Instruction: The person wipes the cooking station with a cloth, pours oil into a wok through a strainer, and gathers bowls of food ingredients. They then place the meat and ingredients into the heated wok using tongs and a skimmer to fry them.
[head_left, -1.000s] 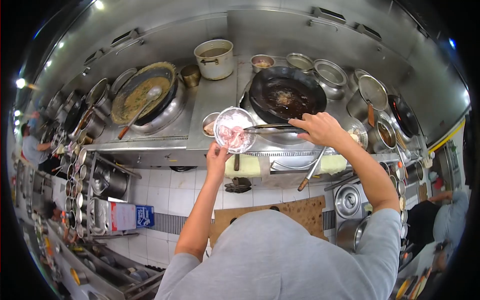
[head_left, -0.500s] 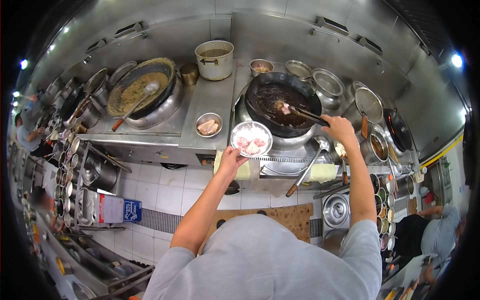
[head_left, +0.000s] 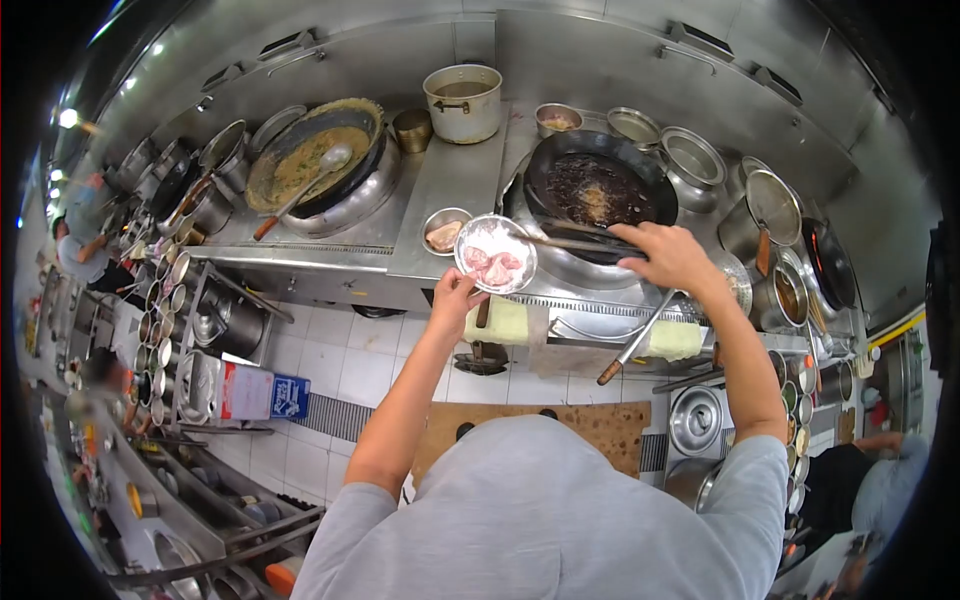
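My left hand (head_left: pixel 457 300) grips the near rim of a metal bowl (head_left: pixel 496 255) that holds white powder and pieces of pale pink meat. Long tongs (head_left: pixel 580 243) are held in my right hand (head_left: pixel 665 258), their tips reaching the bowl's right edge by the powder. Behind them, a black wok (head_left: pixel 640 170) of dark oil sits on the burner, with a patch of bubbles around something light brown. A smaller bowl (head_left: pixel 446 231) with pale meat stands on the counter just left of the powder bowl.
A ladle (head_left: pixel 336 160) rests in a second wok (head_left: pixel 262 192) of brown liquid at the left. A tall pot (head_left: pixel 463 115) stands at the back. Right of my wok are metal pots (head_left: pixel 693 170) and strainers (head_left: pixel 773 200). Other people (head_left: pixel 90 255) stand at both far sides.
The tongs have swung from over the oil back to the powder bowl, with my right hand moving left. The bubbling patch in the oil has grown since the first frame.
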